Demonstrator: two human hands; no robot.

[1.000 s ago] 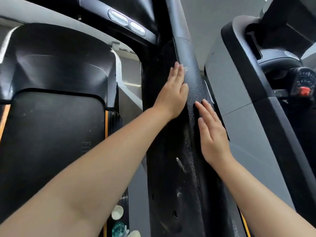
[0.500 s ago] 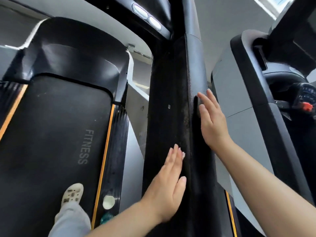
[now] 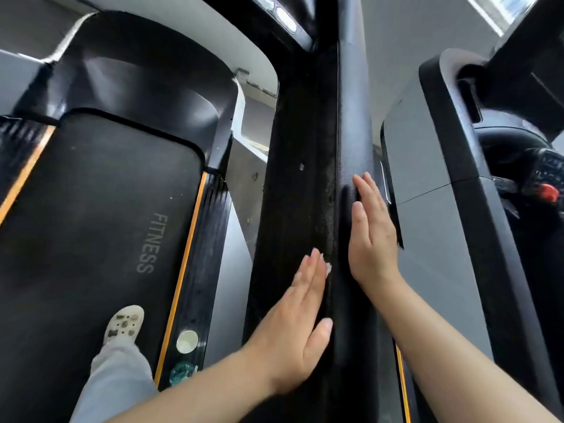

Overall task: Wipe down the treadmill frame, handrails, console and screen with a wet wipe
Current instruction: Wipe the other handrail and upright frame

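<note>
We look down from a head-worn camera at a black upright post of the treadmill frame (image 3: 308,184), which runs from the top of the view to the bottom, right through the middle. Our left hand (image 3: 294,334) lies flat against the post's rough, dusty inner face, fingers straight and close together, pointing up the post. A small white scrap of the wet wipe (image 3: 328,268) peeks out past the fingertips (the rest is hidden beneath the palm, so we cannot tell how much of it there is). The hand presses the wipe to the post rather than curling round it.

Our right hand (image 3: 370,236) rests flat on the smoother outer face of the same post, a little higher than the left, fingers straight and together. It holds nothing that we can see.

To the left lies the dark running belt (image 3: 91,224), printed with the word FITNESS and edged by an orange stripe (image 3: 183,270). A foot in a pale clog (image 3: 124,323) stands on the belt, with a grey trouser leg above it. On the side rail beside it sit a white round cap (image 3: 187,341) and a teal object (image 3: 182,372). To the right stands a neighbouring machine (image 3: 433,178) in grey and black, with a red button (image 3: 548,192) at its far edge.
</note>
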